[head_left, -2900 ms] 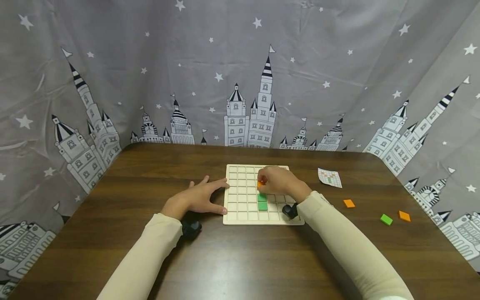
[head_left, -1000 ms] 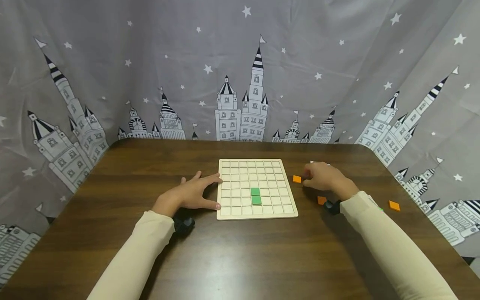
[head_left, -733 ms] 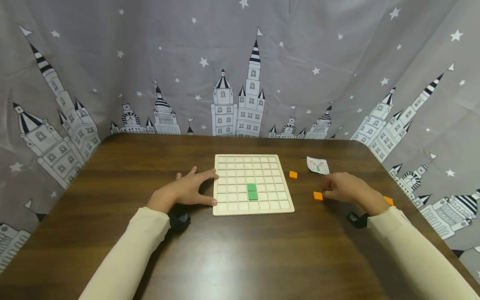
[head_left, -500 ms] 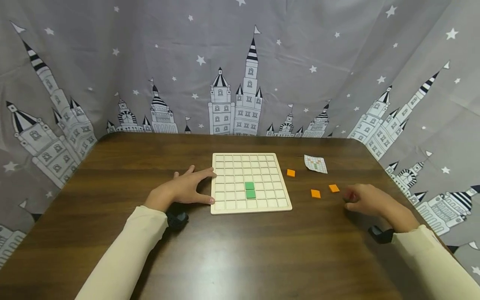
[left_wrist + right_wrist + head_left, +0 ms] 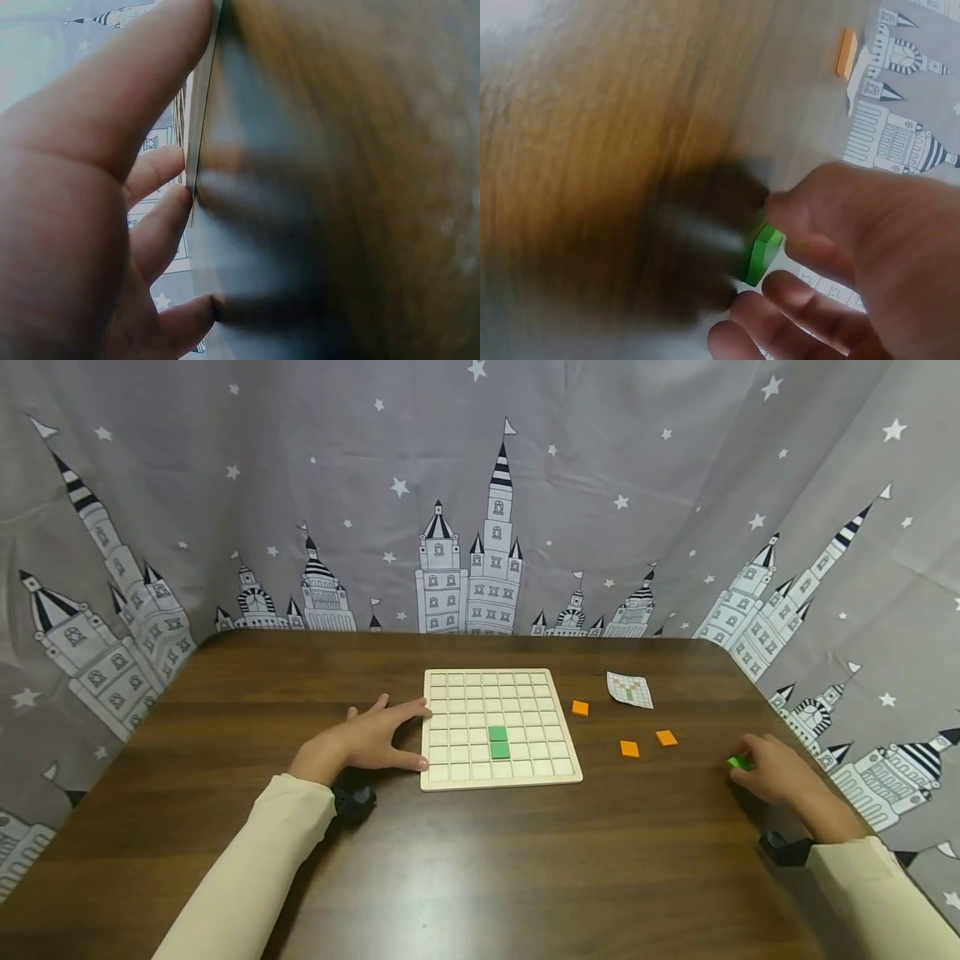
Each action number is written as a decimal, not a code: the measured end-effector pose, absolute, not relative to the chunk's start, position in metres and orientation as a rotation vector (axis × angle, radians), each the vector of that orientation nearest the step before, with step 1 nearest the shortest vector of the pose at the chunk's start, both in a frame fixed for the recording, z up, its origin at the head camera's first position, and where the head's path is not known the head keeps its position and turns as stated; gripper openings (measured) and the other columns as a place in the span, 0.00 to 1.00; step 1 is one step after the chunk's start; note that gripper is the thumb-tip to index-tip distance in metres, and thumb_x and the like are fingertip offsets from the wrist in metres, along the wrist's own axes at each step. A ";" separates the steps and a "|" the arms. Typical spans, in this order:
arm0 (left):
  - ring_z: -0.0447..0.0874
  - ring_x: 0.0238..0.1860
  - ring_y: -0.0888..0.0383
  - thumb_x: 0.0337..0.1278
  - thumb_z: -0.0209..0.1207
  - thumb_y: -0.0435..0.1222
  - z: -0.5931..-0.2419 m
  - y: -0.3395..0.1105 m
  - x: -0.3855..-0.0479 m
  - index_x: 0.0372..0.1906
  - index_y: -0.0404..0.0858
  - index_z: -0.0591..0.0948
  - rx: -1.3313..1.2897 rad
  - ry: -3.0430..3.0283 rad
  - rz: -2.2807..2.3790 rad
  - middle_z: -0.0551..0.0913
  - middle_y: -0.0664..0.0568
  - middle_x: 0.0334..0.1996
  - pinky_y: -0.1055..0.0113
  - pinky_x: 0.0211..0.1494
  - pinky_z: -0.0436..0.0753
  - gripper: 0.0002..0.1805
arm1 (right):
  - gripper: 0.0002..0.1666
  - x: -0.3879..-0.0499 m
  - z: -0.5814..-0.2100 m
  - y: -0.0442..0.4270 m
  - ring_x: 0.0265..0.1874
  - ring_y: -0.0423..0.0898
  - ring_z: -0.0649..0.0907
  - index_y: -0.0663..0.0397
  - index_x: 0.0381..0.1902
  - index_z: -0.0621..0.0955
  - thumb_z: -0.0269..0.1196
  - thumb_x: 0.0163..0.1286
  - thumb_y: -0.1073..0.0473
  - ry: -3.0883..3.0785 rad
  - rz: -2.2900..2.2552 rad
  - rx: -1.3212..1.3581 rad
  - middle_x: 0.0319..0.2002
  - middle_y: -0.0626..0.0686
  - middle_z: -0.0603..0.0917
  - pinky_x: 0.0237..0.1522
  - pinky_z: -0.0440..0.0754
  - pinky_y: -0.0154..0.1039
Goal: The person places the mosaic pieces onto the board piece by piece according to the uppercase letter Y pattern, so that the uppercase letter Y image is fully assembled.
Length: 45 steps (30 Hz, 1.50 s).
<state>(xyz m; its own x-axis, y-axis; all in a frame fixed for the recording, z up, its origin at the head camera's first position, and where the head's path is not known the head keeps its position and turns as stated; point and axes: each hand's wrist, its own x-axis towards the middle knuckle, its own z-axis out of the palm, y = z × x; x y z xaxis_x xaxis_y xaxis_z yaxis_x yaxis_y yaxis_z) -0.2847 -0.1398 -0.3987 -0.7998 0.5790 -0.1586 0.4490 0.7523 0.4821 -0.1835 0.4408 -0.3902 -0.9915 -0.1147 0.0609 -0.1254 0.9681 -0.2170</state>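
A pale wooden grid board (image 5: 457, 752) lies on the table, with two green tiles (image 5: 498, 742) in its squares. At its left edge rests my left hand (image 5: 367, 739), thumb and fingers spread; the left wrist view shows the fingertips (image 5: 174, 199) along the board's side. Far to the right, my right hand (image 5: 780, 777) pinches a lighter green tile (image 5: 763, 255) between thumb and fingers, low at the table. Part of that tile is hidden by the fingers in the head view.
Three orange tiles lie right of the board: one orange tile (image 5: 581, 708) close to its edge, another (image 5: 629, 749) nearer me, a third (image 5: 666, 738) beside that. A small printed grid card (image 5: 630, 690) lies behind them. A grey castle-print curtain (image 5: 337, 468) hangs behind the table.
My right hand has left the board, where it held an orange tile, and moved right to the light green tile. Orange tiles now lie on the table there. My left hand stays at the board's edge.
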 end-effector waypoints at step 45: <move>0.35 0.78 0.32 0.53 0.70 0.59 -0.396 -0.141 -0.279 0.76 0.50 0.65 0.761 2.657 0.627 0.54 0.53 0.80 0.22 0.65 0.37 0.47 | 0.15 -0.325 -0.368 0.184 0.43 0.55 0.83 0.66 0.48 0.82 0.64 0.62 0.69 -2.902 0.762 0.962 0.44 0.58 0.82 0.47 0.82 0.46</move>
<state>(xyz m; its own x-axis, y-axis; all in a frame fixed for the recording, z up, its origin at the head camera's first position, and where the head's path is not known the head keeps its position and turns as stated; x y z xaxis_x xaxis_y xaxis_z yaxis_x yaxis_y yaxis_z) -0.2789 -0.1405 -0.3961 -0.8124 0.5585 -0.1676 0.4246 0.7636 0.4864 -0.3253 0.1836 -0.3682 -0.8136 -0.5646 0.1388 -0.5600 0.6967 -0.4484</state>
